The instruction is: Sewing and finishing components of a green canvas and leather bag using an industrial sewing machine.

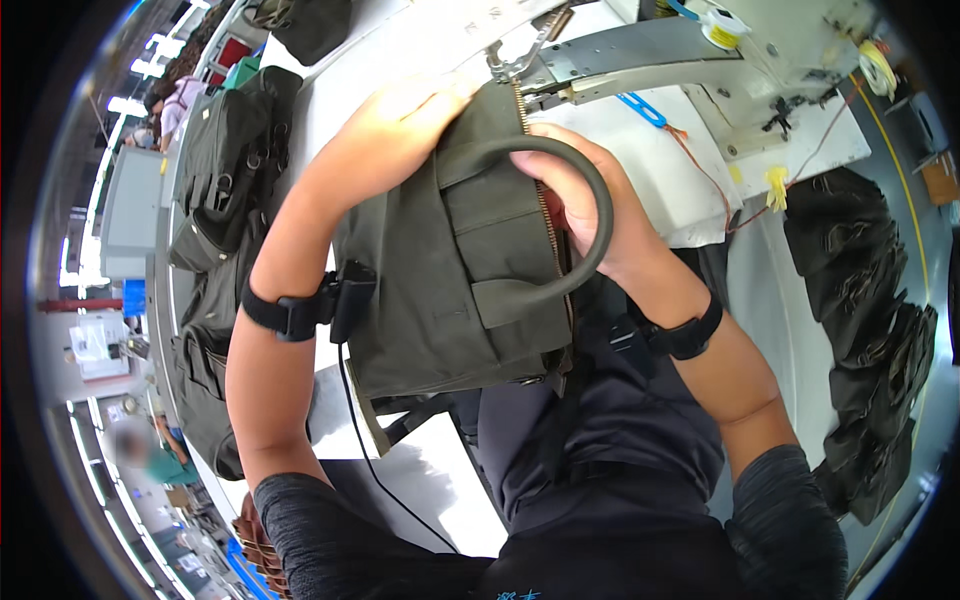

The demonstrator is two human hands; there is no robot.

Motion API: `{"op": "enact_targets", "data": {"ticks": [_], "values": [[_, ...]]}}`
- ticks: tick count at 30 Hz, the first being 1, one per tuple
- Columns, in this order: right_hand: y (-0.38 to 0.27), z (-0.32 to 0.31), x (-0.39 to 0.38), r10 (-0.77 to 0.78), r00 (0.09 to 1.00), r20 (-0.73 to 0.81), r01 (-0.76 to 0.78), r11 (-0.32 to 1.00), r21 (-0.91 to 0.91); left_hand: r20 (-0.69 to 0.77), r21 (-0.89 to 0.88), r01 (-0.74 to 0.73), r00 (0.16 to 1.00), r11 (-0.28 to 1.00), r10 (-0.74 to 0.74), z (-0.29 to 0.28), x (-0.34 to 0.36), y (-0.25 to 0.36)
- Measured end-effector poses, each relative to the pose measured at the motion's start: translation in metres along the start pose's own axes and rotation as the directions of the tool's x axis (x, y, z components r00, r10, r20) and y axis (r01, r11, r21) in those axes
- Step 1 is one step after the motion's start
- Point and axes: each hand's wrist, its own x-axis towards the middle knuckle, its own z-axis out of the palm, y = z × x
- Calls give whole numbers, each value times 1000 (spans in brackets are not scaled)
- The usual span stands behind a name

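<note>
Tabletop edges: here's my bag, far end right up at the sewing machine, near end hanging past the near edge of the white tabletop, over my lap.
Room on the right: a bare patch of tabletop beyond my right hand, then a slotted blue piece on a reddish cord; past the near right corner, a heap of dark bags.
Room on the left: a pale strip runs between my arm and the stacked bags.
Left fingers: my left hand lies on the bag's far left side, fingers close together; glare washes out the tips, so I can't tell whether they pinch.
Right fingers: thumb reaching in under the handle, pinching the zip edge against curled fingers.
Cloth: dark olive, matte, stitched in flat panels, softly creased.
Handle: a thick rounded tube, arched into a loop, with flat ends sewn down.
Zip: brassy teeth, a bumpy line along the bag's right side.
</note>
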Motion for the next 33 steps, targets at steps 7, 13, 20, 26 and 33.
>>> {"op": "enact_targets", "data": {"ticks": [7,13,20,26,33], "values": [[18,-10,12,-143,987,-77,119,958,-262,181,-502,415,908,759,-377,3,9,5],[12,-8,16,-183,980,-82,156,953,-259,224,-796,362,921,485,-319,12,11,-9],[2,-16,17,-175,984,-39,156,943,-296,256,-874,367,905,318,-340,22,7,-10],[-14,-29,18,-5,1000,-7,2,908,-420,129,-850,303,913,431,-388,24,8,-2],[-142,-73,-28,-434,900,34,220,388,-895,140,-659,356,924,662,-357,-5,7,19]]}}
